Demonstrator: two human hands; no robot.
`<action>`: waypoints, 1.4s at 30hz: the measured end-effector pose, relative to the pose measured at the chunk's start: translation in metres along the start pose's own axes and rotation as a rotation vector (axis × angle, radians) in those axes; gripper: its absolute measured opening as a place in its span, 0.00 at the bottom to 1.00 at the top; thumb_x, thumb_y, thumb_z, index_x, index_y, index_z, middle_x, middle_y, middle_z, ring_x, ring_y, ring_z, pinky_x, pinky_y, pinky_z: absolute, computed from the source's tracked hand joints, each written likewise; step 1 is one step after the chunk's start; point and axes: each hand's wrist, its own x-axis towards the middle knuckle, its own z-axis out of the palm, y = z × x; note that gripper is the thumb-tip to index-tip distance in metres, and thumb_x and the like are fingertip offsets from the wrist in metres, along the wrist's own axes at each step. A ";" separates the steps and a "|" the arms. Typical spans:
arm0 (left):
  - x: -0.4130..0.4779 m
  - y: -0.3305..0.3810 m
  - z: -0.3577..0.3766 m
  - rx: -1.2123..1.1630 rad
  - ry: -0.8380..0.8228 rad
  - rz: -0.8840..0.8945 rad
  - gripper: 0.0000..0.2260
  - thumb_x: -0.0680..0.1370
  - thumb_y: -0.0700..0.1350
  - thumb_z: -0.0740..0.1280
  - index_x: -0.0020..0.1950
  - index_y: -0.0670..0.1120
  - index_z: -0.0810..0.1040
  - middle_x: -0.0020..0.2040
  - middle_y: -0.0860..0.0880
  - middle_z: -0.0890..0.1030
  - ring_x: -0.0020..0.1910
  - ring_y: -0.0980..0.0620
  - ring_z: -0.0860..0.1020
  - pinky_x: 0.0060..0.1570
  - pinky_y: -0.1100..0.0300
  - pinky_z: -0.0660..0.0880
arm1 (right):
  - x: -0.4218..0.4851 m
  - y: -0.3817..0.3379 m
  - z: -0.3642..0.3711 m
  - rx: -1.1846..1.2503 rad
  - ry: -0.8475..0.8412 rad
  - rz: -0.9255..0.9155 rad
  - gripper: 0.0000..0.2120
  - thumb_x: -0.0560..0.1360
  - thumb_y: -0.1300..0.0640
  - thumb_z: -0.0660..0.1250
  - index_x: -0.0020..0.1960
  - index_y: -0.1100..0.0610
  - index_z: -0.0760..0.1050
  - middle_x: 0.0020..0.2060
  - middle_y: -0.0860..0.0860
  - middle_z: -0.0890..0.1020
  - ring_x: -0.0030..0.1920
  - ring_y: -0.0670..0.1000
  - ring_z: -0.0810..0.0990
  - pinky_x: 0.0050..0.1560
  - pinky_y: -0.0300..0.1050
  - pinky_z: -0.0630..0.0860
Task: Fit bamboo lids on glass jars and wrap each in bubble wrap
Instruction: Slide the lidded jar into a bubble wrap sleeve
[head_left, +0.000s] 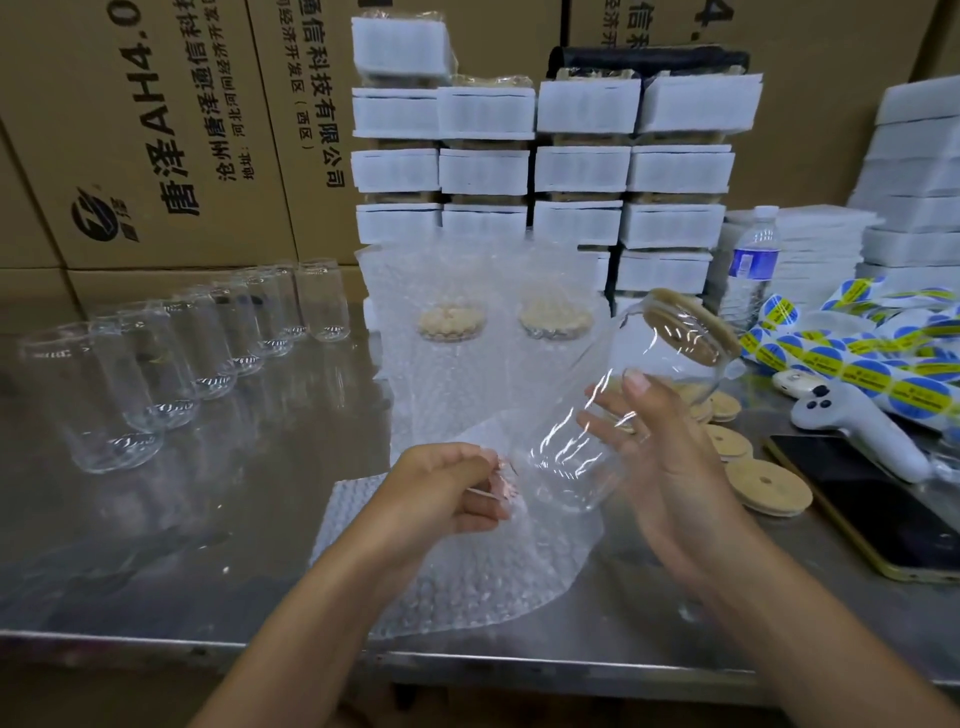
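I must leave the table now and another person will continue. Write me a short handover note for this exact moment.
Left hand: pinches an edge of the bubble wrap sheet, which lies on the steel table.
Right hand: holds a glass jar, tilted, above the sheet, with its bamboo lid on.
Done: this jar is lidded. Two bundles behind it seem to be wrapped jars.
Left: wrap this jar, then lid and wrap the open jars in the row on the left. Loose lids lie on the right.
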 end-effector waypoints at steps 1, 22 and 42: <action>0.000 0.002 -0.002 -0.016 -0.004 0.000 0.11 0.80 0.39 0.62 0.38 0.43 0.79 0.31 0.48 0.80 0.27 0.55 0.79 0.33 0.64 0.77 | -0.001 0.001 0.000 -0.014 0.005 0.002 0.28 0.58 0.46 0.70 0.56 0.54 0.72 0.50 0.51 0.81 0.50 0.52 0.81 0.54 0.49 0.75; -0.032 -0.003 0.003 0.498 0.036 0.553 0.28 0.66 0.68 0.68 0.65 0.72 0.66 0.65 0.73 0.67 0.66 0.72 0.64 0.61 0.74 0.63 | -0.007 -0.003 0.022 -0.294 0.078 -0.249 0.34 0.53 0.39 0.76 0.56 0.43 0.70 0.53 0.49 0.81 0.50 0.42 0.82 0.39 0.29 0.75; -0.004 0.020 0.016 0.201 0.308 0.647 0.39 0.59 0.58 0.76 0.66 0.51 0.66 0.59 0.59 0.77 0.58 0.63 0.76 0.55 0.68 0.74 | -0.014 -0.015 0.037 -0.905 -0.147 -0.282 0.37 0.55 0.23 0.54 0.57 0.40 0.74 0.63 0.41 0.64 0.66 0.38 0.61 0.56 0.27 0.58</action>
